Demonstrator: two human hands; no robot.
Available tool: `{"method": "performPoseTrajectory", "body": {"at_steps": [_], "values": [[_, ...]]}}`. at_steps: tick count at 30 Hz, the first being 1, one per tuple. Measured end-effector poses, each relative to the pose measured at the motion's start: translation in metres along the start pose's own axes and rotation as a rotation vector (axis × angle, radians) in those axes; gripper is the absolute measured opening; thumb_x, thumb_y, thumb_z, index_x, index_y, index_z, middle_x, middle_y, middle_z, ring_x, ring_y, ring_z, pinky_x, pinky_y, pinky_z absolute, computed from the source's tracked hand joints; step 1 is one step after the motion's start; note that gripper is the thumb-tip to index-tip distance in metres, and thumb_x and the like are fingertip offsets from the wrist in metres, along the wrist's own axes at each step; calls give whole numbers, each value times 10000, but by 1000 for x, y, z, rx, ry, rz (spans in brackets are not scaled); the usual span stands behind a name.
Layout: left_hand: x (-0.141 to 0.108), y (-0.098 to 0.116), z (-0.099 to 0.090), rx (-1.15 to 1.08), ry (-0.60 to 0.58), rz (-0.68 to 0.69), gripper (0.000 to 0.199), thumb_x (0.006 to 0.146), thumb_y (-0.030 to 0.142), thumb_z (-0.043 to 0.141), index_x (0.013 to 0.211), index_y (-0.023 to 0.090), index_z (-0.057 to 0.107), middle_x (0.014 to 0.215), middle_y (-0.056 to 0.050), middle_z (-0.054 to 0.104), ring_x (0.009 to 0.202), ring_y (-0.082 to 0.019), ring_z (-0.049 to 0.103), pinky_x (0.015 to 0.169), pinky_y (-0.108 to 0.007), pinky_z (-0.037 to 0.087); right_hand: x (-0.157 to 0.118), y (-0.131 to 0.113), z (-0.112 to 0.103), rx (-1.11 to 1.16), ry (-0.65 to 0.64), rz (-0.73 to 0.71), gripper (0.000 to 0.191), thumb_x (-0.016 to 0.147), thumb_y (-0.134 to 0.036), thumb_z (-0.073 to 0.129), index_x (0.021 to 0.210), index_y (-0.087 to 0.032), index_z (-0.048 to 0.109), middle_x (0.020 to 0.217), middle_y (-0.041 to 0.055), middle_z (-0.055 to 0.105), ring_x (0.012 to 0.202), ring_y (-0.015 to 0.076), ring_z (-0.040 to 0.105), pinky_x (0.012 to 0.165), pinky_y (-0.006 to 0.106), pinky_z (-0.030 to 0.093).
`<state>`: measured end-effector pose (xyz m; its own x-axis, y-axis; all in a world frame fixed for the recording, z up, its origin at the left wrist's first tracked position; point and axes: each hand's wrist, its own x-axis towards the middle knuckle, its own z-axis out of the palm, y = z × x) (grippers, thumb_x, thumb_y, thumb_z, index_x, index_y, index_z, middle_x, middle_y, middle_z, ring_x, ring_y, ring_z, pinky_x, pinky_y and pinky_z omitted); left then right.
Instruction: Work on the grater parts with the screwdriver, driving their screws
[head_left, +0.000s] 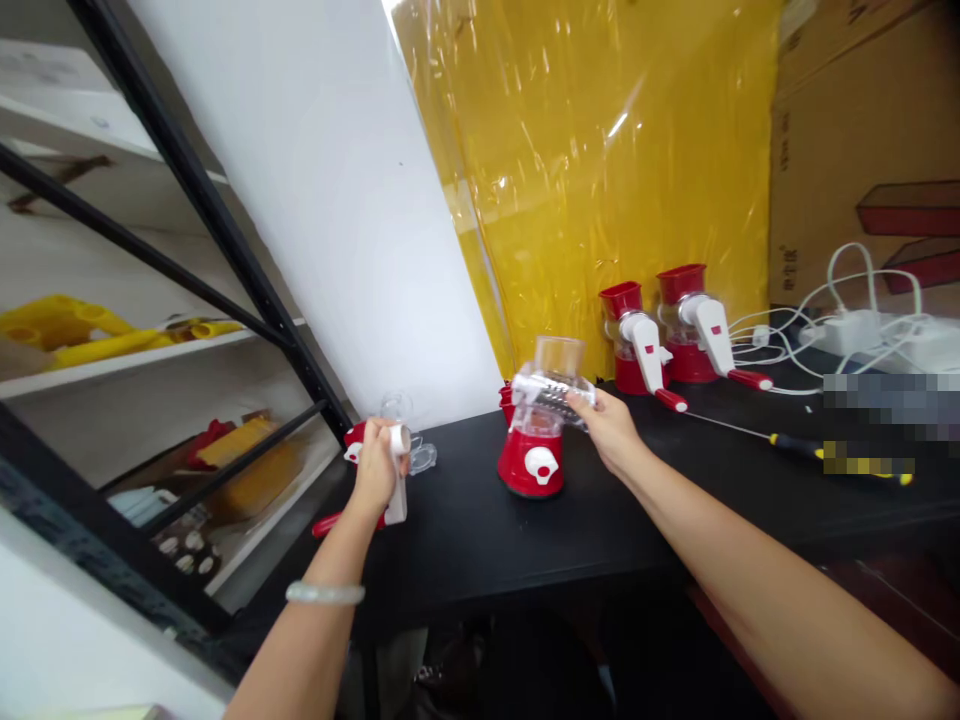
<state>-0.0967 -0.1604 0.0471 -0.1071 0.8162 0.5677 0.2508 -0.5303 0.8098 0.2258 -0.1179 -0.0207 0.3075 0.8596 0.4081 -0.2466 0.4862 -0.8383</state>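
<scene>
My left hand (375, 468) is closed around the white crank handle (397, 492), whose red grip (328, 524) sticks out low on the left. Beside that hand, part of a red base and some clear plastic pieces (422, 457) show on the table. My right hand (611, 432) pinches a metal grater drum (556, 393) at the clear plastic housing of a rotary grater. Whether the drum sits fully inside the housing, I cannot tell. The grater's red base (531, 462) with a white knob (541, 465) stands upright on the black table (480, 545).
Two assembled rotary graters (636, 340) with white cranks stand at the back right. A screwdriver (795, 443) lies in front of white cables and power strips (847, 330). A black-framed shelf (217, 240) borders the left, yellow plastic sheeting (600, 170) the back, and a cardboard box (840, 130) the right.
</scene>
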Motion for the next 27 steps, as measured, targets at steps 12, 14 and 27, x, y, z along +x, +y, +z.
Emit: {"method": "performPoseTrajectory", "body": {"at_steps": [12, 14, 27], "values": [[-6, 13, 54, -671, -203, -468, 386, 911, 468, 440, 663, 172, 465, 546, 18, 424, 394, -65, 344, 376, -166, 282, -17, -11, 25, -143, -267, -26, 445, 679, -500, 800, 957, -159, 740, 940, 96, 786, 883, 263, 718, 828, 394, 544], [-6, 5, 57, -652, -151, -547, 400, 923, 485, 435, 679, 171, 478, 543, 20, 425, 401, -69, 361, 377, -163, 295, -17, -14, 25, -110, -282, 1, 456, 652, -504, 823, 937, -158, 741, 937, 95, 785, 881, 261, 714, 834, 392, 539], [-4, -40, 75, -279, -107, -760, 455, 745, 541, 746, 724, 181, 470, 540, 43, 465, 410, -67, 438, 403, -179, 385, 22, -13, -39, -141, -171, 9, 558, 732, -763, 602, 712, -205, 594, 665, 7, 641, 671, 180, 598, 699, 316, 480]]}}
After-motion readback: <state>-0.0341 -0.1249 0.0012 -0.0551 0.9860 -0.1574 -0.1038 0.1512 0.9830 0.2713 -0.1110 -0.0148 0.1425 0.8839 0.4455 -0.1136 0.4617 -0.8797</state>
